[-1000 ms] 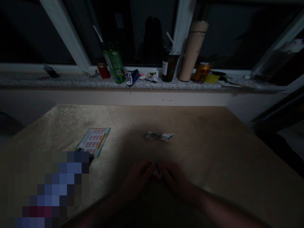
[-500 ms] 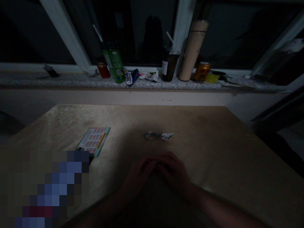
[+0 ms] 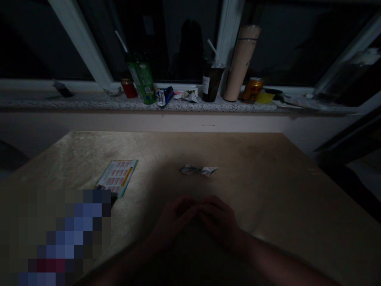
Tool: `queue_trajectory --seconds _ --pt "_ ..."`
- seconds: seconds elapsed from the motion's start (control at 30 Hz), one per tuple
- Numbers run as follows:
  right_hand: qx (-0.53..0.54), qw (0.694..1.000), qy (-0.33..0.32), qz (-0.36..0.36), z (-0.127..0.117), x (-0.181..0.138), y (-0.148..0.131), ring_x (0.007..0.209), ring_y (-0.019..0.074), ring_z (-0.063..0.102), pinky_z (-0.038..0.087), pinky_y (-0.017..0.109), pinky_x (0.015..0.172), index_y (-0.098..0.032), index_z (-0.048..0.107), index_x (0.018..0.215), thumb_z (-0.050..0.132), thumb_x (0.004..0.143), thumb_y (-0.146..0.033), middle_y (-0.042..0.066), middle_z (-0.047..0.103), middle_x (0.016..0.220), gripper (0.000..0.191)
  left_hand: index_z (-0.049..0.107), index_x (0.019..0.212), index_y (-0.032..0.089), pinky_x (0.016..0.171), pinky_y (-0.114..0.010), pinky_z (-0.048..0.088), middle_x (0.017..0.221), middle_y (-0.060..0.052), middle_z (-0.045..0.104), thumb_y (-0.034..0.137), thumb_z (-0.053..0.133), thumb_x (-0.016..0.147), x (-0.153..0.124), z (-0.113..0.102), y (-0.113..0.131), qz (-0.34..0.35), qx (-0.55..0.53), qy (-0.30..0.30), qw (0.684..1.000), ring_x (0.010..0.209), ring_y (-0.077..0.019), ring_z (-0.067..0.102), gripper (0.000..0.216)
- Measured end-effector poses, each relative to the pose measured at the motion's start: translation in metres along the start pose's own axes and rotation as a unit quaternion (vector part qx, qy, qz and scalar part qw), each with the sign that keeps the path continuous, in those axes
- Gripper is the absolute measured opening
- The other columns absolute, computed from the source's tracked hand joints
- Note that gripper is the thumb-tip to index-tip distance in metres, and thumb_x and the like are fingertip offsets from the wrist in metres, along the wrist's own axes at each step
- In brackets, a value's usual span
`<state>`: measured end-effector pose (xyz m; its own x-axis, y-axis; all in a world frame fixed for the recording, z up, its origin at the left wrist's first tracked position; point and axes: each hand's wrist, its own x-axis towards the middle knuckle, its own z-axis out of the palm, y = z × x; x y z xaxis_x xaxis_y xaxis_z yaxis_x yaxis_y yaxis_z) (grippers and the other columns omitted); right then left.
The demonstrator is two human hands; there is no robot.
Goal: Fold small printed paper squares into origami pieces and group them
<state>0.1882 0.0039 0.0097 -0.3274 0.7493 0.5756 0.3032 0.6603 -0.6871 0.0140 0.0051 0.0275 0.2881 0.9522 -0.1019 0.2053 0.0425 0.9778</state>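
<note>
My left hand and my right hand meet over the near part of the wooden table. Their fingers are curled and pressed together at the tips. It is too dark to make out what, if anything, is between them. Just beyond the fingertips, apart from both hands, lies a small patterned piece of paper or wrapper, pinched in the middle like a bow.
A printed calendar-like card lies at the left, beside a pixelated area. On the stone windowsill stand a green bottle, a dark cup with a straw, a tall pinkish flask, an orange can and crumpled wrappers.
Both hands have drawn slightly nearer to me, and the fingers have shifted so that the tips meet. The bow-shaped piece and the card have stayed in place.
</note>
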Motion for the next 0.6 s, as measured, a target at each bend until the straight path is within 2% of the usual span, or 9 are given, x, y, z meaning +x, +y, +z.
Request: queue_trajectory --seconds 0.17,0.37,0.6 --pt "0.004 1.0 -0.003 -0.026 -0.0005 -0.0017 0.0015 0.078 0.0147 0.061 0.052 0.025 0.066 -0.022 0.061 0.102 0.053 0.086 -0.015 0.006 0.063 0.089 0.019 0.063 0.095 0.018 0.081 -0.028 0.046 0.092 -0.003 0.067 0.03 0.061 0.081 0.0016 -0.0022 -0.0041 0.0 -0.051 -0.034 0.998 0.088 -0.0197 0.062 0.019" --pt "0.001 0.999 0.004 -0.039 -0.0006 0.0001 0.0012 0.078 0.015 0.061 0.053 0.026 0.066 -0.023 0.059 0.104 0.054 0.085 -0.013 0.006 0.063 0.09 0.022 0.064 0.095 0.019 0.081 -0.029 0.046 0.092 -0.003 0.067 0.03 0.059 0.082 0.0019 -0.0038 -0.0001 0.009 -0.064 -0.05 0.997 0.089 -0.0198 0.061 0.018" --pt "0.0 1.0 0.014 -0.025 -0.0014 0.0013 0.001 0.078 0.0147 0.061 0.053 0.026 0.065 -0.023 0.06 0.102 0.054 0.086 -0.015 0.005 0.063 0.088 0.019 0.063 0.097 0.02 0.084 -0.029 0.044 0.095 -0.002 0.067 0.029 0.058 0.082 0.0015 -0.0041 -0.0001 0.009 -0.05 -0.035 0.998 0.091 -0.0192 0.061 0.018"
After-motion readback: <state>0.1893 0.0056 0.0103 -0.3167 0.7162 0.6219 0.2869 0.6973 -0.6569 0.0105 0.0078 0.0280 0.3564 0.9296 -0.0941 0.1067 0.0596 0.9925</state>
